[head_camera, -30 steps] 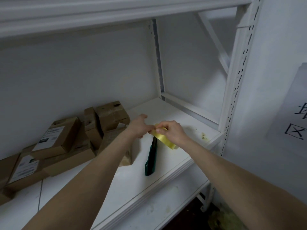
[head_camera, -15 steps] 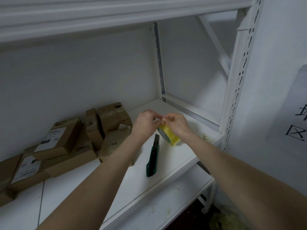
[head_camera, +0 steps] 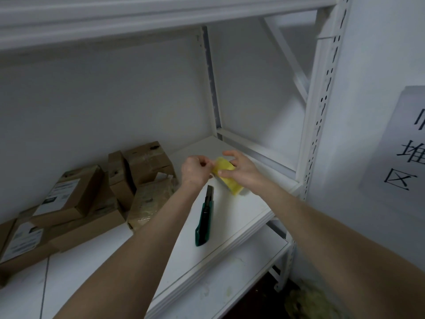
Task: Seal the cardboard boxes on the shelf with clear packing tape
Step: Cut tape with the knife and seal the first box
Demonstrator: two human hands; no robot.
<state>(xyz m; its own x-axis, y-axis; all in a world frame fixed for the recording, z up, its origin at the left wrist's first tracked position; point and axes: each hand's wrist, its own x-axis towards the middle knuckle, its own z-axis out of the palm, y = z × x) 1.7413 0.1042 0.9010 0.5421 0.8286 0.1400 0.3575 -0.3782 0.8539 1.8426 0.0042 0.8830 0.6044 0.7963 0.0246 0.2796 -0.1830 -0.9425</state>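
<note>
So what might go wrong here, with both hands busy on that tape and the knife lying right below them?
1. The left hand pinches at the edge of the tape roll, which the right hand grips. The tape could slip and stick back onto the roll or to the fingers.
2. The utility knife lies on the shelf just beneath both hands, dark tip toward them. A lowered hand might catch it or knock it off the front edge.

A storeroom: labelled cardboard boxes (head_camera: 69, 199) piled on white slotted metal shelving (head_camera: 322, 107), beside it a wall sign (head_camera: 404, 153).
</note>
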